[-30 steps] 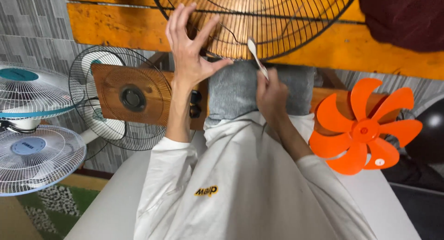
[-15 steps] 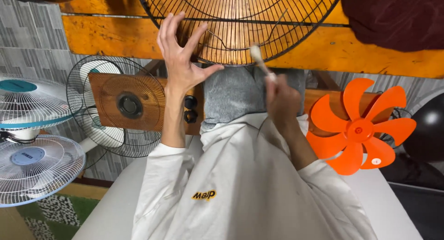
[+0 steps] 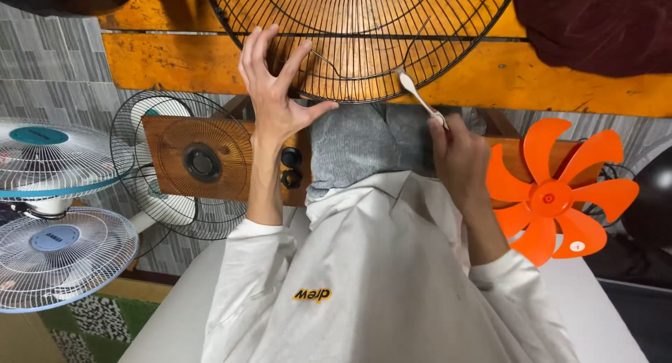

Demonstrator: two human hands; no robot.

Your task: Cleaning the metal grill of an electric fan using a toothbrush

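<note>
A: Left hand (image 3: 274,90)?

B: Spread wide, fingertips (image 3: 257,39) on the wires of the black fan guard (image 3: 364,37), thumb hooked under its lower rim. Steadies rather than clamps.

A: And the right hand (image 3: 458,153)?

B: Closed in a pinch on a slim pale tool (image 3: 418,95), brush or flat stick, hard to tell which. Tip touching the guard's lower rim, near the bent wire clip.

A: Where exactly does the guard sit?

B: Flat against the orange wooden table (image 3: 175,55), lower rim out over the grey-trousered knees (image 3: 357,142).

A: Likely trouble?

B: Probably a slip. Only light fingertip contact on the left, so a hard push from the tool could turn or slide the guard across the wood. Could also skid the thin tip off the round wire and through a gap.

A: Anything close enough to get knocked?

B: Orange fan blade (image 3: 549,191) just beside the right forearm; a sudden elbow jerk might catch it. Wood-coloured fan grille (image 3: 199,156) with two black knobs (image 3: 290,167) near the left forearm. White standing fans (image 3: 52,216) well apart, out of reach.

A: Fingers at risk?

B: Possibly a pinch between wires if the guard shifts under the splayed left hand.
</note>
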